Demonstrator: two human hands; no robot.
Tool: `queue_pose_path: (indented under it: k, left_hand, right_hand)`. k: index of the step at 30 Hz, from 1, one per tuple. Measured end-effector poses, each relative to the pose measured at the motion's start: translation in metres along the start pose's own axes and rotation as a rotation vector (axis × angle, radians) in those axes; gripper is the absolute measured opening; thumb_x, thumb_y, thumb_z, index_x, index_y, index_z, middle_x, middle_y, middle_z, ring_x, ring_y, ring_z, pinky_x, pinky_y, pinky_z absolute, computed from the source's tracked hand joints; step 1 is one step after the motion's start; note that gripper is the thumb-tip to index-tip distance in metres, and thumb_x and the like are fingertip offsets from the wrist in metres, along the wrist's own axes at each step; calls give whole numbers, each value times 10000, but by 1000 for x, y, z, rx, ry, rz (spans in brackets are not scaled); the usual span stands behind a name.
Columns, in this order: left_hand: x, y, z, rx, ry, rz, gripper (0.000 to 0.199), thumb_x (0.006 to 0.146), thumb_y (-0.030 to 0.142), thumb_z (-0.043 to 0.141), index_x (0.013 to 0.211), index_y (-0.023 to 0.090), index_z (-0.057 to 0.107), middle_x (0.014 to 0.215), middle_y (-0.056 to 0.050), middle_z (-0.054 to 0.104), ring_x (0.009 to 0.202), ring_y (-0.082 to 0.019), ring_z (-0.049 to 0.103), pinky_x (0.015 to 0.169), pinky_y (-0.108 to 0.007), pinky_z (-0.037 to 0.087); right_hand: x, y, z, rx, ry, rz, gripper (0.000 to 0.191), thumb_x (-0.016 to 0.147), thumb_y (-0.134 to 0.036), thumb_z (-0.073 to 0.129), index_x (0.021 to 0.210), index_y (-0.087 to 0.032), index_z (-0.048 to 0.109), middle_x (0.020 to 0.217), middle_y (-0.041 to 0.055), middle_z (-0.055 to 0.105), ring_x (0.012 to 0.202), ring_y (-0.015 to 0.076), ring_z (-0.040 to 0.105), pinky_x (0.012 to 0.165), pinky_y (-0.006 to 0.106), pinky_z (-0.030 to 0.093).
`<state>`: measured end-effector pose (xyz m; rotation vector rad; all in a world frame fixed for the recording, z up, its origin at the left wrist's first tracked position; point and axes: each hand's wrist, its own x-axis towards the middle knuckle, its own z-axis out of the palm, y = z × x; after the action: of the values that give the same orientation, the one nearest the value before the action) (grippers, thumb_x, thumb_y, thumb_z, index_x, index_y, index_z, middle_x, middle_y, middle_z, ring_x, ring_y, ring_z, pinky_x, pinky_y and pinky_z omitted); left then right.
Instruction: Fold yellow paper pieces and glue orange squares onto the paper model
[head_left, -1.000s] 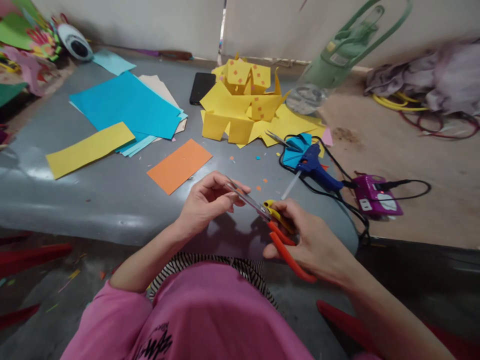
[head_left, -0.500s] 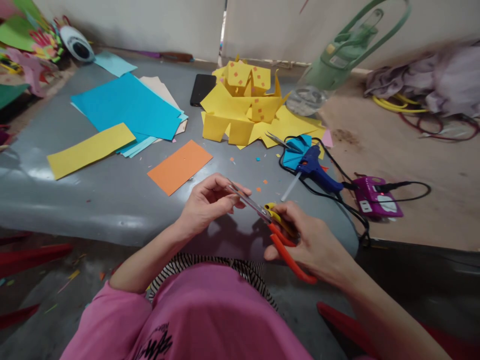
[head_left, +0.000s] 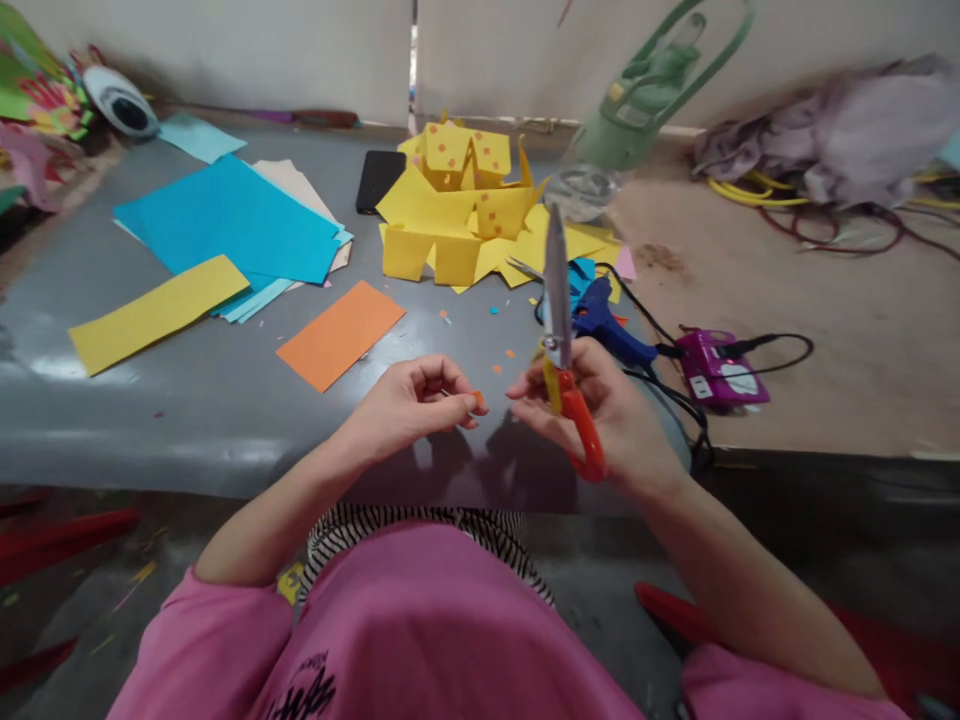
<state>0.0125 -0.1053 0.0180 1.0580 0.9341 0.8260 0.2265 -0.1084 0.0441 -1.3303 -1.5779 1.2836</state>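
Note:
Between the thumb and fingers of my left hand (head_left: 420, 402) is a small orange paper piece (head_left: 478, 399). My right hand (head_left: 600, 410) holds the scissors (head_left: 574, 405) by their red and yellow handles, with the blades pointing up and away from me. The two hands are a short distance apart above the table's near edge. Beyond my left hand an orange paper rectangle (head_left: 341, 335) lies flat on the grey table (head_left: 187, 410). Tiny orange and blue scraps dot the table past my hands.
Yellow folded paper shapes (head_left: 457, 210) stand at the back centre, beside a black phone (head_left: 380, 182). Blue sheets (head_left: 232, 220) and a yellow strip (head_left: 157, 312) lie left. A blue glue gun (head_left: 611, 325), its cable and a purple power socket (head_left: 721, 370) are on the right.
The scissors have swung away from my left hand, and their blades now point upward. My right hand has turned and moved slightly away from me. The orange piece now shows at my left fingertips.

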Motion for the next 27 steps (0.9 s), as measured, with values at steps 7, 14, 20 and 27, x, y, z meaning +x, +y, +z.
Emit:
queue_pose_path:
  k: [7,14,20,27]
  left_hand:
    - [-4,3,8,385,-53,81,29,784,209,658,801,185,661,758,5,688,685,-126,614,637,-246,459]
    - [-7,8,11,587,-16,160,126,764,186,629,860,201,709,822,-5,728,685,-143,624,642,-271,467]
    - [-5,9,13,534,26,225,106,761,151,652,845,195,700,779,-1,721,670,-132,628,643,-260,488]
    - [-3,-3,19,167,83,186,137,845,293,707,905,171,691,900,-46,755,773,-156,726,663,-252,558]
  right_hand:
    - [3,-8,9,-71,-159,6,482,687,-420,881,934,-239,509,808,-25,659,705,144,607,659,276,489]
    - [-1,-6,6,-50,-176,-6,445,699,-377,846,931,-243,490,782,-39,635,664,124,558,620,262,447]
    - [-4,1,11,44,-144,2,470,677,-383,863,928,-249,490,781,-52,605,665,115,554,605,253,441]
    - [-3,6,19,241,76,-37,515,695,-455,870,943,-282,453,810,-64,583,705,117,599,657,260,525]
